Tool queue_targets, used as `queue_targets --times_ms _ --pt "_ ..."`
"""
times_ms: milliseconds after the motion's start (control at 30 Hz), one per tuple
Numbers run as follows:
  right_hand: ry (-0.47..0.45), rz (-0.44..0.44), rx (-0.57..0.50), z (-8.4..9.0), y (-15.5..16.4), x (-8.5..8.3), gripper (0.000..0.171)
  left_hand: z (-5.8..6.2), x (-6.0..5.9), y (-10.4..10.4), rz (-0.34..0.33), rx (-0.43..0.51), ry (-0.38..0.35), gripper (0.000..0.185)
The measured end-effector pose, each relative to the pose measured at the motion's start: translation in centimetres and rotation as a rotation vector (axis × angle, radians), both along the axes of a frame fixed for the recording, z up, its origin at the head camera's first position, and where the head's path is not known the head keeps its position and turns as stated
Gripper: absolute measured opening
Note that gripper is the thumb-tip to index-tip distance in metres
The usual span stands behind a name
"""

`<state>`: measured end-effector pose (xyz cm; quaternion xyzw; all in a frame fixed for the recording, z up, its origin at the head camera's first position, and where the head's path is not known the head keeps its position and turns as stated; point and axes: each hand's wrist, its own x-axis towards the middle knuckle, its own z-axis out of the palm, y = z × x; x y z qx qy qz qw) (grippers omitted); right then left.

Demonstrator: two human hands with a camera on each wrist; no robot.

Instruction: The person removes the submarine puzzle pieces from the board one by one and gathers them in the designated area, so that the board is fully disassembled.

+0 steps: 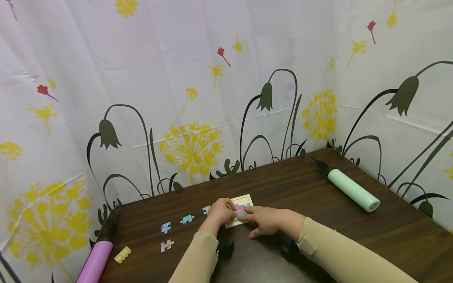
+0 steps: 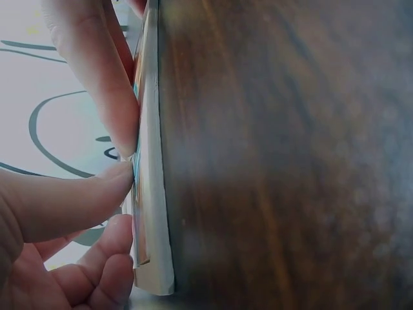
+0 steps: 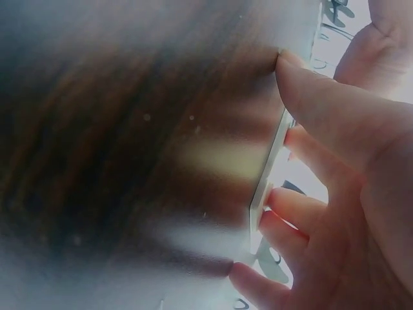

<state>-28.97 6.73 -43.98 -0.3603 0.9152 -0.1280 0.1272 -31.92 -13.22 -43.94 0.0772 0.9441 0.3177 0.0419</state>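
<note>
Flower-printed curtains (image 1: 212,94) back a dark wooden bench (image 1: 283,181), a puzzle board (image 1: 243,199) lying around its middle. Over the board, the left hand (image 1: 220,212) brings thumb and forefinger together; whether they pinch a piece, I cannot tell. The right hand (image 1: 266,219), fingers loosely spread, touches the board's right side. Loose pieces (image 1: 187,219) lie left.

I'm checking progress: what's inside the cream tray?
Inside the cream tray, pink and blue puzzle pieces show. The left hand and right hand cover parts of it; what lies beneath them cannot be seen.
</note>
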Motion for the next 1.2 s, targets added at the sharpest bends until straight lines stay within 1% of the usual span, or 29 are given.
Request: queue_targets --times_ms 233,467,667,1000,1100,1200 --pt "-0.002 0.005 -0.003 -0.07 0.06 -0.13 0.070 -0.09 0.01 0.19 -0.002 0.006 0.007 0.014" --pt "0.005 0.004 -0.008 0.00 0.04 -0.12 0.069 -0.22 -0.01 0.29 -0.009 0.008 0.042 0.015" --pt "0.006 0.004 -0.006 -0.03 0.00 -0.13 0.069 -0.23 0.05 0.27 -0.005 0.019 0.047 0.014" --pt "0.006 0.002 -0.001 -0.23 -0.01 -0.19 0.068 0.14 0.24 0.47 0.013 0.016 0.040 0.012" --pt "-0.002 -0.001 0.001 -0.16 0.01 -0.16 0.068 0.26 0.19 0.54 0.013 0.011 0.052 0.013" --pt "-0.016 -0.012 0.003 -0.01 0.02 -0.13 0.068 0.45 0.17 0.56 0.014 0.004 0.081 0.013"
